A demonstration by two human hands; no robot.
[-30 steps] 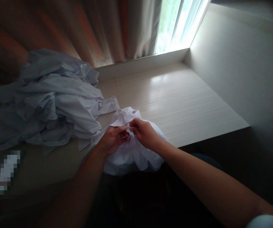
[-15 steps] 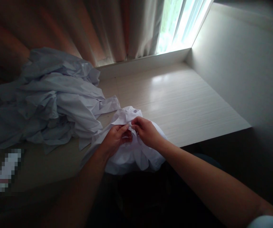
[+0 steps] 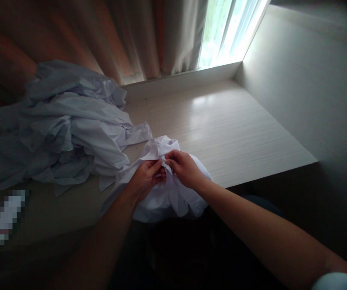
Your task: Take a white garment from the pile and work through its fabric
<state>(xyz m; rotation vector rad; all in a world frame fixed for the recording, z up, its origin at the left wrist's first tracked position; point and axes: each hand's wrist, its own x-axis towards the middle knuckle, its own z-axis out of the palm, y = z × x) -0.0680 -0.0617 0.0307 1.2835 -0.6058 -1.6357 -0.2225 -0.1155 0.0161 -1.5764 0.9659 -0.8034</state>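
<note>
Now left hand (image 3: 145, 178), right hand (image 3: 185, 168) closer on shirt (image 3: 161, 202)

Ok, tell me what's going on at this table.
A person has a bunched white garment at the near edge of the table. The left hand and right hand pinch a small fold of it, close together. A heap of pale crumpled clothes lies further left, below the curtain.

Left hand (image 3: 144, 179) and right hand (image 3: 185, 169) closed the small gap. Fingertips now meet, both pinching one fold of the white cloth (image 3: 161, 197) at the table (image 3: 221, 121) front edge.
</note>
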